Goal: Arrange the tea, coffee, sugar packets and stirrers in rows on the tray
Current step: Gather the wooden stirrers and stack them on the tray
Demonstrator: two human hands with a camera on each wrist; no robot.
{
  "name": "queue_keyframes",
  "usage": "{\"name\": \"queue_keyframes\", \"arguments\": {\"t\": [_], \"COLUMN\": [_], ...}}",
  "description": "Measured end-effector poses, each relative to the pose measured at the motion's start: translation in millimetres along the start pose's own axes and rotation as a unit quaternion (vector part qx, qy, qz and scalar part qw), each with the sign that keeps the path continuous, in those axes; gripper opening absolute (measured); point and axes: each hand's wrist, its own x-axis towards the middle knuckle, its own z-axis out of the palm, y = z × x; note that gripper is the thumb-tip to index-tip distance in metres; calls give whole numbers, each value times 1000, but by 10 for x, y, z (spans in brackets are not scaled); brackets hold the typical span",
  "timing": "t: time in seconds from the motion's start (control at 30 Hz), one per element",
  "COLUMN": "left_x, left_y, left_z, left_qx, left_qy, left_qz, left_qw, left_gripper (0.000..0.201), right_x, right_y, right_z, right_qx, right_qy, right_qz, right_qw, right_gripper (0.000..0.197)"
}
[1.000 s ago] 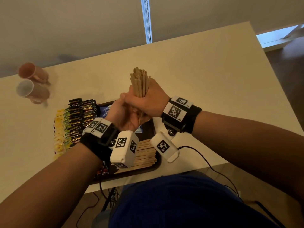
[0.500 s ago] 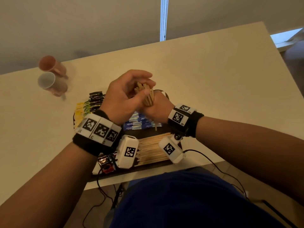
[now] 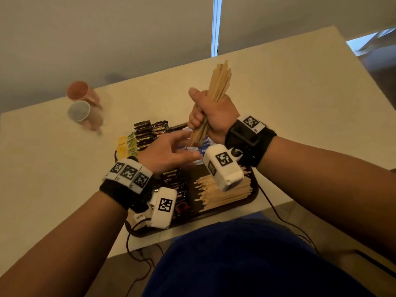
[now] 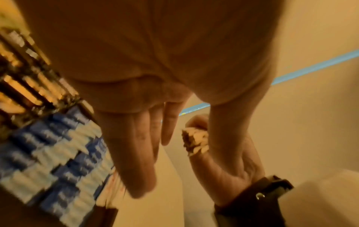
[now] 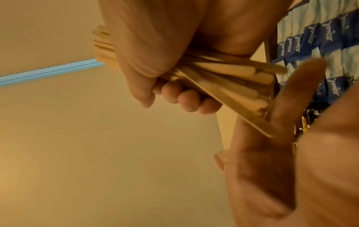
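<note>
Head view: the right hand (image 3: 214,112) grips a bundle of pale wooden stirrers (image 3: 219,81) upright above the dark brown tray (image 3: 255,196) on the bench (image 3: 278,103); the left hand (image 3: 169,154), fingers spread, hovers over the tray. Left wrist view: straight fingers (image 4: 136,153) above blue-and-white sugar packets (image 4: 48,153). Right wrist view: curled fingers (image 5: 186,98) clamp the stirrers.

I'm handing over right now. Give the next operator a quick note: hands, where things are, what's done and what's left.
Right hand grips a bundle of stirrers upright above the tray.
Left hand is open and holds nothing, its fingers just under the bundle's lower ends.
Done: dark packets and yellow packets lie in rows at the tray's far left, blue packets in the middle, and a row of stirrers at the near right.
Left: lay the held bundle down with the stirrer row.
</note>
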Motion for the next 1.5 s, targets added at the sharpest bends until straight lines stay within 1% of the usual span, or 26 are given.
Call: {"name": "queue_keyframes", "arguments": {"t": [0.03,0.1,0.2,0.3,0.33,0.43,0.5,0.53,0.57,0.6,0.67,0.73,0.8,0.9,0.97,1.03,1.1,1.17,1.27,1.33,1.4,1.43,1.5], "left_x": [11,30,41,50,57,70,67,60,47,28,-30,-91,-146,-230,-288,-341,-392,-438,-495,-523,-540,-548,-560], "left_y": [-16,-31,-13,15,26,50,27,-7,-56,-116,-254,-386,-488,-586,-640,-687,-724,-747,-757,-761,-766,-766,-765], "left_z": [47,96,122,164,175,131,39,-15,-68,-119,-197,-233,-241,-242,-248,-254,-260,-260,-265,-282,-302,-310,-324], "left_qx": [-48,-117,-142,-123,-113,-48,-4,6,13,20,22,11,-7,-28,-37,-51,-65,-73,-84,-95,-102,-104,-104], "left_qy": [-6,8,28,49,49,45,62,79,102,124,158,179,199,219,231,246,256,261,267,272,277,278,278], "left_qz": [0,3,-5,-22,-24,-29,-31,-29,-26,-24,-31,-39,-49,-59,-60,-62,-66,-67,-63,-61,-58,-57,-52], "left_qw": [999,993,989,991,992,997,998,996,994,992,987,983,979,974,970,966,962,960,958,956,954,953,954], "left_gripper": [51,46,37,17,14,19,26,26,24,20,15,12,12,12,12,12,12,13,14,14,16,16,15], "right_x": [-20,-58,-76,-106,-112,-120,-92,-71,-44,-19,30,48,47,37,36,37,38,39,20,4,-17,-30,-46], "right_y": [-3,-5,5,36,40,4,2,28,81,147,316,475,614,771,836,885,918,934,892,853,826,800,701], "right_z": [16,25,1,-11,-11,-70,-220,-319,-433,-540,-724,-842,-893,-892,-880,-854,-825,-839,-882,-901,-942,-985,-1116], "right_qx": [12,29,32,3,-7,-49,-140,-210,-287,-367,-509,-616,-687,-752,-775,-787,-792,-796,-796,-796,-788,-780,-753], "right_qy": [-1,-1,-13,-29,-29,-17,-21,-30,-41,-55,-98,-158,-225,-302,-334,-350,-357,-355,-344,-336,-320,-302,-232], "right_qz": [3,8,6,8,6,7,11,17,30,48,85,117,134,136,117,106,93,76,40,28,30,38,45], "right_qw": [1000,1000,999,1000,1000,999,990,977,957,927,851,762,677,569,523,498,487,484,496,502,525,546,614], "right_gripper": [47,45,44,44,44,46,45,43,43,44,46,35,24,26,30,35,38,39,40,37,34,32,29]}}
